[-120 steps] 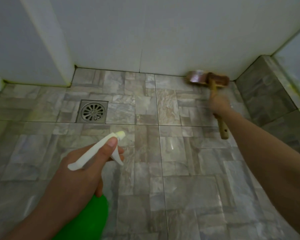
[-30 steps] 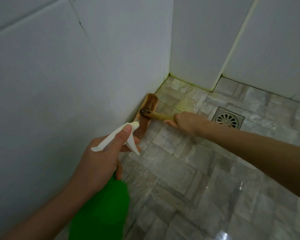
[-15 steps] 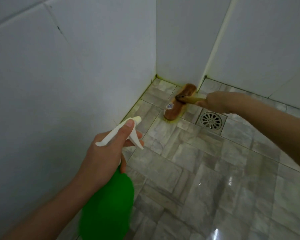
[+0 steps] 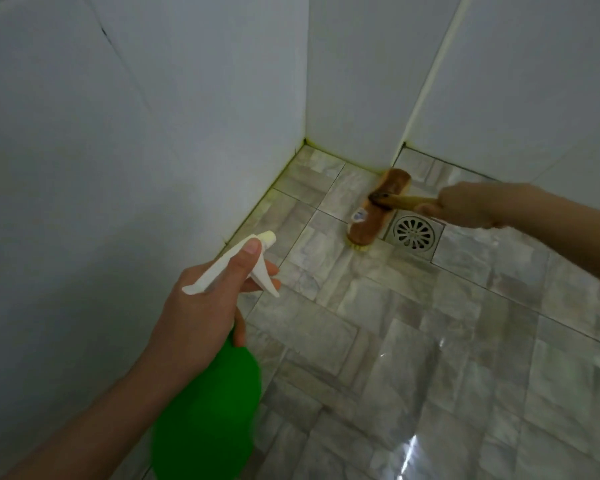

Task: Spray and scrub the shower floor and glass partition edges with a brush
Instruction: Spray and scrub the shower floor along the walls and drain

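- Shower corner here: white wall tiles coming down to a grey marbled floor, with a yellowish-green tint along the seam at the foot of the wall.
- Writing-wise, the only label is a small sticker on the back of the brush, and it's way too blurry to read.
- That brush has a brown wooden head and sits bristles-down on the floor. Yellow bristles poke out at its near end, and its far end is right at the foot of the jutting wall corner. It's just beside the left edge of the square metal drain.
- Right grip is clenched round the brush's wooden handle, with the forearm reaching in from the right edge, past the drain.
- Left grip is wrapped round the neck of a green spray bottle, held up off the floor near the left wall. The thumb lies along the top of the white trigger head, the fingers sit at the lever, and the nozzle points toward the wall-floor seam.
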